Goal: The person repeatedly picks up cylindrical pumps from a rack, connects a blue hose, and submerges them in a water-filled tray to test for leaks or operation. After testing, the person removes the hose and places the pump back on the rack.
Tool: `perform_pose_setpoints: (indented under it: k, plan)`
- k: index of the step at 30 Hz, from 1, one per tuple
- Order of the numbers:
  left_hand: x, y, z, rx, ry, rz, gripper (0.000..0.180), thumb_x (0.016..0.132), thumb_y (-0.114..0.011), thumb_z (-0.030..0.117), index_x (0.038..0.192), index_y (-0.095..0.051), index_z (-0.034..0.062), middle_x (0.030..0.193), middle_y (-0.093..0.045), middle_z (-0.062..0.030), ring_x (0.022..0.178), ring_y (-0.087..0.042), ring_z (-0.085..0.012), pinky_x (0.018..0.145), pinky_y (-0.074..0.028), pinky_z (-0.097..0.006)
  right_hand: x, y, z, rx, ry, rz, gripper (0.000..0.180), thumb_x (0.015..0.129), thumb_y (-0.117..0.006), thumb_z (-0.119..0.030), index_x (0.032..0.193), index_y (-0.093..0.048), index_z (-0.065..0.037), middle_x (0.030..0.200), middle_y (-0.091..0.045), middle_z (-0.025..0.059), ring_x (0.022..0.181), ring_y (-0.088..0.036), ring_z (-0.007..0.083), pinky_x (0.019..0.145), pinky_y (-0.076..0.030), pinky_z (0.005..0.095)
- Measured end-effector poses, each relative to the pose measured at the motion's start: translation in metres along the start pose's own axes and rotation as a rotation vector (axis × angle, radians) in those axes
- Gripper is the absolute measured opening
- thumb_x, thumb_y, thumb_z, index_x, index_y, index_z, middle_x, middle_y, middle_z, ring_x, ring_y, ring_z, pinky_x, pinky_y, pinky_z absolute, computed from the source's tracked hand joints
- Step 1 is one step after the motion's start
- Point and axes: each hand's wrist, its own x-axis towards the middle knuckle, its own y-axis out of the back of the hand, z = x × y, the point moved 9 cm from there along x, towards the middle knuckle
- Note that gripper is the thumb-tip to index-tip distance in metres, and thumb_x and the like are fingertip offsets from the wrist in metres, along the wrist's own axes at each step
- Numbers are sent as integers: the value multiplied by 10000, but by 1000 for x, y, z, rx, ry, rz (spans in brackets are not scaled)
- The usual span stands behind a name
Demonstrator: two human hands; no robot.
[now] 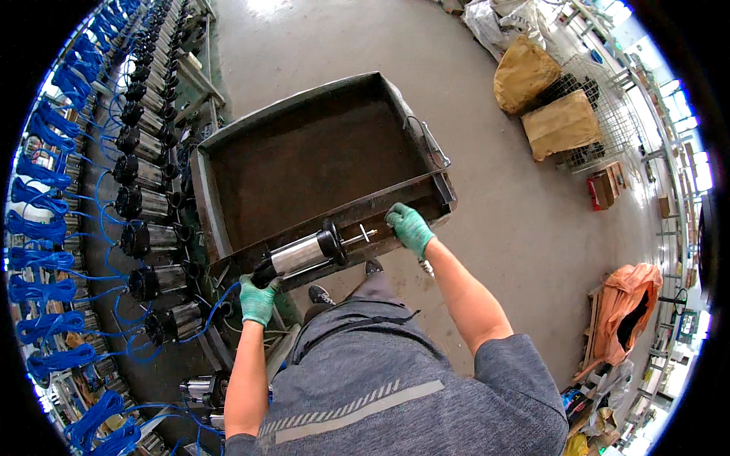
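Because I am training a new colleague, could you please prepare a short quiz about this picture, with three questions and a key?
1. True or false: the left hand grips the black end of the silver cylinder.
2. What colour are the gloves? A red, B green, C white.
3. Are the blue cable bundles left or right of the metal tray?
Key: 1 true; 2 B; 3 left.

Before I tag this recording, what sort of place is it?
Likely a factory workshop: a long row of similar metal cylinders, bundles of blue cable beside them, and a big metal tray in front of the person.
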Motion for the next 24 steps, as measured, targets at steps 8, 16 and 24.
perform_pose_setpoints:
  k: [8, 16, 24]
  plan:
    - [-5, 7, 11, 59, 32, 14, 722, 772, -925, 346, 1239, -532, -41, 1131, -721, -208, 1025, -690, -329, 933, -534, -403, -21, -41, -7, 366, -173, -1, 210, 967, -508, -218, 845, -655, -130, 634, -508, 4, 465, -417, 120, 419, -295, 298]
    - [1, 8, 5, 97, 61, 4, 703, 752, -937, 348, 1213, -558, -24, 1085, -742, -217, 999, -715, -352, 905, -551, -412, -15, -46, -2, 346, -257, -49, 226, 930, -514, -201, 824, -703, -134, 689, -598, 26, 524, -496, 137, 470, -364, 318]
    - [1, 9, 4, 109, 102, -17, 740, 710, -957, 407, 1170, -568, -24, 1031, -747, -216, 956, -722, -353, 870, -557, -420, -6, -46, 5, 171, -213, -41, 257, 941, -486, -141, 857, -721, -79, 700, -614, 45, 545, -544, 148, 493, -424, 339]
